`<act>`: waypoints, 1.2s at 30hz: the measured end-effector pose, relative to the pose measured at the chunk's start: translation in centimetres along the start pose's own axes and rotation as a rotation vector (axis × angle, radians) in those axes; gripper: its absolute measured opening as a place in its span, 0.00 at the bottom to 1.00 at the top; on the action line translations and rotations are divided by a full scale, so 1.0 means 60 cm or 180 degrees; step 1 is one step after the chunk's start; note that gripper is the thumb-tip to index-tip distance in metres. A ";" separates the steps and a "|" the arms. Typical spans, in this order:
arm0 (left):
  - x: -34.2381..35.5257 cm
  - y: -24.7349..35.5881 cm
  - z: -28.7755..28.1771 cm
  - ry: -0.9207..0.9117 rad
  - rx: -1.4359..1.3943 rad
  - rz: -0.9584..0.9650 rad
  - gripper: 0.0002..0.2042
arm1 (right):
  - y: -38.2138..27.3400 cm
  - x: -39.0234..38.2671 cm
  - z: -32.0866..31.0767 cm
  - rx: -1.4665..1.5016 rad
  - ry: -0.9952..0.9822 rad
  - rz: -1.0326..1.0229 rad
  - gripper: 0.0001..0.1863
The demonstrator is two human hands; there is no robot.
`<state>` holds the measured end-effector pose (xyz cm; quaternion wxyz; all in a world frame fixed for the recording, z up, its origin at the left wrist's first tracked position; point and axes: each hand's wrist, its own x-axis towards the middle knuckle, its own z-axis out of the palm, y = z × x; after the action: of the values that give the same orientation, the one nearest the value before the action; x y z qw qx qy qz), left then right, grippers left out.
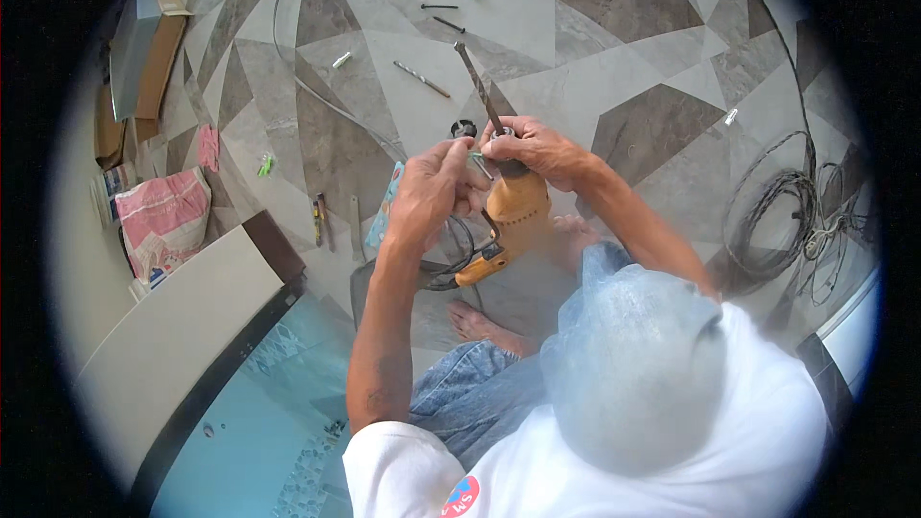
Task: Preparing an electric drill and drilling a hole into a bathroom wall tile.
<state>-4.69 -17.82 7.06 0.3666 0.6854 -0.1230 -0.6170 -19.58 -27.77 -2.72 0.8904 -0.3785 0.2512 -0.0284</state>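
An orange hammer drill (516, 206) stands upright between my legs, its long drill bit (477, 86) pointing up and away from me. My right hand (542, 149) is closed around the chuck at the base of the bit. Beside it, my left hand (427, 192) has its fingers pinched together. A slim, pale green and metallic piece (482, 165) shows at those fingertips, mostly hidden. Just beyond them is a small black round part (463, 128); whether the fingers touch it I cannot tell. The drill's black cable (459, 264) loops beside its handle.
On the tiled floor ahead lie a loose drill bit (422, 79), two dark screws (448, 23) and a white plug (342, 59). Coiled cable (772, 221) sits at the right. At left are a pink-and-white sack (165, 216), cardboard (158, 62) and a pale ledge (192, 297).
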 end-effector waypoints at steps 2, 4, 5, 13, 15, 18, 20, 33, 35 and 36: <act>-0.007 -0.001 -0.001 0.0046 0.0359 0.0069 0.17 | 0.005 0.004 0.004 0.0073 0.0004 -0.0019 0.11; -0.013 -0.005 0.001 0.1422 0.2350 0.0906 0.15 | 0.006 0.007 0.005 0.0107 0.0019 -0.0005 0.10; -0.014 -0.006 0.001 0.1441 0.2344 0.0908 0.15 | 0.006 0.007 0.005 -0.0059 0.0094 -0.0046 0.11; -0.008 -0.020 -0.008 0.0351 -0.0051 -0.0005 0.16 | 0.000 -0.003 0.016 -0.0229 0.0296 0.0038 0.11; -0.010 -0.024 -0.004 0.0554 0.0116 0.0022 0.17 | -0.004 -0.004 0.024 -0.0521 0.0569 0.0083 0.11; -0.006 -0.024 -0.002 0.0654 -0.0114 -0.0316 0.21 | -0.006 -0.016 0.032 -0.0465 0.0565 -0.0015 0.11; 0.004 -0.024 0.003 0.0543 -0.0518 -0.0691 0.23 | -0.005 -0.019 0.033 -0.0533 0.0611 -0.0050 0.11; 0.087 -0.072 0.018 0.0636 -0.1967 -0.0907 0.26 | -0.019 -0.033 0.057 -0.1276 0.0730 -0.0567 0.15; 0.099 -0.080 0.024 0.0953 -0.1327 -0.0719 0.27 | -0.012 -0.032 0.055 -0.1209 0.0830 -0.0428 0.13; 0.101 -0.081 0.025 0.0940 -0.0978 -0.0704 0.27 | -0.006 -0.027 0.055 -0.1143 0.0910 -0.0372 0.13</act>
<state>-6.20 -18.68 -0.66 0.4109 0.7137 0.1032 -0.5579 -19.41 -25.46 0.15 0.7610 -0.5369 0.3534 -0.0881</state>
